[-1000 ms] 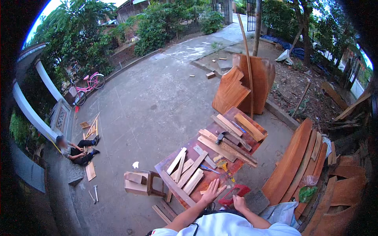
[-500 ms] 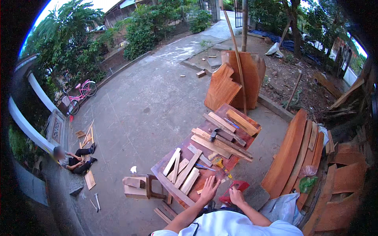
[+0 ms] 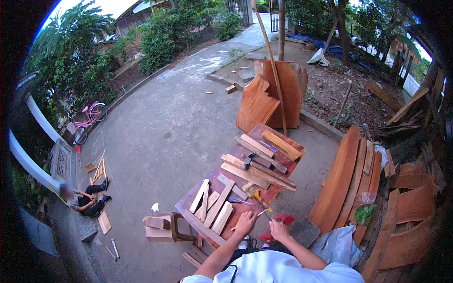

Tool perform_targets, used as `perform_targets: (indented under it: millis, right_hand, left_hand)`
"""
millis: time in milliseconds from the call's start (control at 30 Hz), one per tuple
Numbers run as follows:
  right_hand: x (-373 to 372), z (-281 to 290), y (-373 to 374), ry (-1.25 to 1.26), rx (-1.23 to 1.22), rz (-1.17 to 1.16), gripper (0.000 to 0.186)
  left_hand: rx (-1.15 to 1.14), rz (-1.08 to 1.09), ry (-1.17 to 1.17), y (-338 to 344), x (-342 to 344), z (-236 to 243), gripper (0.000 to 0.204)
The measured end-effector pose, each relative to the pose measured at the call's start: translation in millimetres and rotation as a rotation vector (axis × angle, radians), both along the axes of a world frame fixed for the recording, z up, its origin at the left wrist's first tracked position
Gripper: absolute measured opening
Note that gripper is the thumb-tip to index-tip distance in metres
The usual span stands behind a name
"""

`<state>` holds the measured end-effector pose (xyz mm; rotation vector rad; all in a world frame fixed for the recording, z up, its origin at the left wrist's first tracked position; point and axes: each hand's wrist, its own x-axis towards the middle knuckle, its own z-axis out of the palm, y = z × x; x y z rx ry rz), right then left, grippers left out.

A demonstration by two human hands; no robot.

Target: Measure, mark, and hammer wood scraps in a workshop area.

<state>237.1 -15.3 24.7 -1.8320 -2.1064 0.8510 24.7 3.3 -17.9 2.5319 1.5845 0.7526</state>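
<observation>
Left hand: I see my left hand (image 3: 245,222) flat at the near edge of the reddish worktable (image 3: 278,191), fingers spread and pressed down on a thin rod-like piece (image 3: 262,212); it clamps nothing that I can make out.
Right hand: my right hand (image 3: 279,231) sits just beside the left, curled around the near end of the same thin piece; it is too small for me to tell how tightly the fingers close.
Thin piece: it runs from between my two hands away toward the table's middle, lying on the top.
Ahead of the grip: a yellow-handled tool (image 3: 257,195) lies just beyond my fingertips, a blue pen-like tool (image 3: 238,200) a little to their left.
Left of the grip: pale wooden slats (image 3: 211,205) lie fanned on the table.
Farther ahead: a hammer (image 3: 248,160) rests among longer planks (image 3: 257,170), well apart from my hands.
Under the right hand: a red object (image 3: 278,221) shows at the table's near corner.
Far left: a person sitting on the concrete (image 3: 85,200), and beyond them a pink bicycle (image 3: 89,118).
Right of the grip: curved reddish boards (image 3: 339,179) lean in a stack.
</observation>
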Motion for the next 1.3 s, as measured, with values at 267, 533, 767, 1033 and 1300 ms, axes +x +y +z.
perform_targets:
  millis: [267, 533, 767, 1033, 1300]
  right_hand:
    - [11.7, -23.3, -7.7, -0.019, 0.006, 0.015, 0.032]
    - [54.8, -38.8, -37.6, 0.039, -0.024, 0.053, 0.028]
    - [61.8, -45.7, -43.1, 0.139, 0.018, 0.046, 0.031]
    - [46.5, -48.2, -31.5, 0.112, 0.001, 0.046, 0.029]
    - [53.9, -65.9, -49.4, 0.127, -0.042, -0.018, 0.031]
  left_hand:
    - [0.003, 0.051, -0.030, -1.3, 7.5, 8.2, 0.012]
    - [0.059, 0.060, -0.083, -5.7, 4.8, 4.0, 0.014]
    - [0.022, 0.055, -0.086, 1.2, 5.1, 8.4, 0.014]
    - [0.009, 0.067, -0.075, -0.8, 6.6, 12.9, 0.014]
    - [0.066, 0.052, -0.125, -4.1, 5.7, -1.7, 0.019]
